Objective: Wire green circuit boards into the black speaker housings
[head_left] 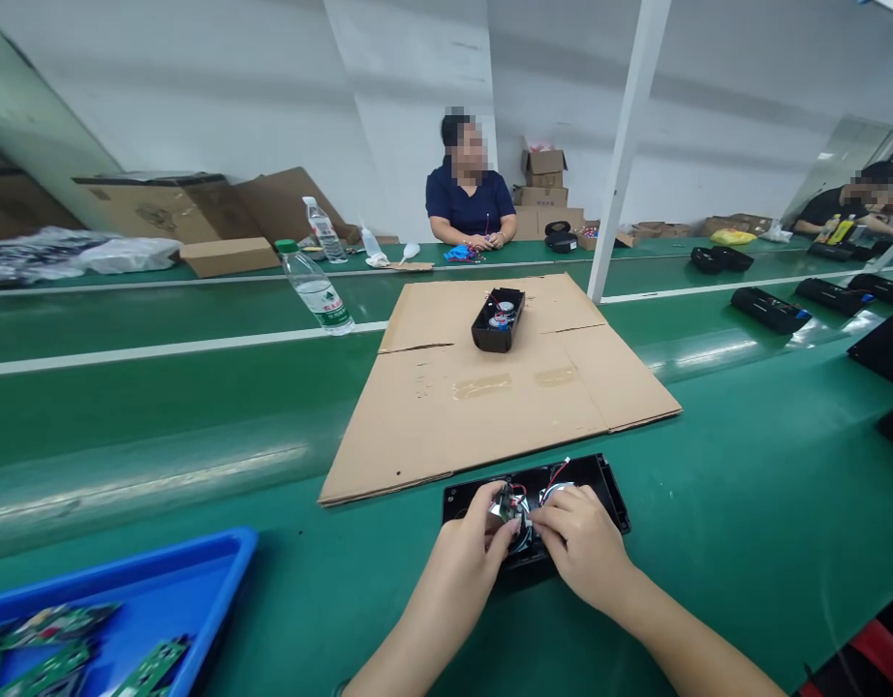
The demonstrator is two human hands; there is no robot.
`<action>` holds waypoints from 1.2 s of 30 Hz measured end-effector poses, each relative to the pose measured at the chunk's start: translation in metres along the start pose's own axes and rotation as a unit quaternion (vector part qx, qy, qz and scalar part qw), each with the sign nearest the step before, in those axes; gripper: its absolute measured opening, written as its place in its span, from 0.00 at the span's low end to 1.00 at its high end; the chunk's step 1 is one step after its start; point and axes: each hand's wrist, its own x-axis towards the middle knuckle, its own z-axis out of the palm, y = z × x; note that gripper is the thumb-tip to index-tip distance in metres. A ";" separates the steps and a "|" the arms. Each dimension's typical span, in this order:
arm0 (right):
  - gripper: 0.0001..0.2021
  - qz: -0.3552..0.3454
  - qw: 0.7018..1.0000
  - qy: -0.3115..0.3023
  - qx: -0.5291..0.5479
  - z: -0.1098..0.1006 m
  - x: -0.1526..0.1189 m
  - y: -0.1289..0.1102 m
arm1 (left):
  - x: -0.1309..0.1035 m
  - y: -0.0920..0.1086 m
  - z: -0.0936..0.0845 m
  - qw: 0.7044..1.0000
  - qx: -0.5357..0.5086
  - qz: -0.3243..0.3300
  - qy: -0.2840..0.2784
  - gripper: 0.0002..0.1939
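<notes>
Left grip (pixel 470 542) clasps circuit board (pixel 506 498), right grip (pixel 583 540) pinches white plug (pixel 529 520) just right of it, over black case (pixel 596 476) lying left-to-right

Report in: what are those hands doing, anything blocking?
Left hand pinching small circuit board. Right hand at the wires beside it. Black housing open beneath both. Cardboard sheet lies beyond, not blocking.

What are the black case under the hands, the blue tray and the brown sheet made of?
Case: probably hard plastic, black with a slight sheen and molded-looking edges; coated metal isn't ruled out.
Tray: likely plastic, smooth and glossy, with a rounded rim.
Sheet: cardboard by its look, matte brown with fold lines.
</notes>
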 end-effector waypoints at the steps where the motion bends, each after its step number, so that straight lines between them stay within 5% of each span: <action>1: 0.08 -0.012 1.000 0.001 -0.017 0.002 -0.001 0.000 | 0.000 0.000 0.000 1.000 0.004 0.002 -0.002 0.18; 16: 0.17 -0.125 0.986 0.031 -0.103 0.008 0.000 -0.006 | 0.000 0.000 0.000 1.000 -0.006 0.009 -0.018 0.17; 19: 0.14 -0.100 0.993 0.020 -0.059 0.008 -0.002 -0.007 | -0.002 0.003 -0.001 1.000 0.003 0.019 -0.023 0.15; 23: 0.05 0.034 0.997 -0.025 0.064 0.003 -0.003 -0.006 | -0.003 0.011 -0.008 0.997 -0.002 0.040 -0.058 0.12; 25: 0.09 0.077 0.992 -0.047 0.092 0.000 -0.002 -0.007 | -0.003 0.014 -0.011 0.996 -0.007 0.049 -0.078 0.11; 36: 0.06 0.036 0.995 -0.041 0.078 -0.001 -0.002 -0.009 | -0.004 0.017 -0.012 0.993 0.049 0.061 -0.092 0.10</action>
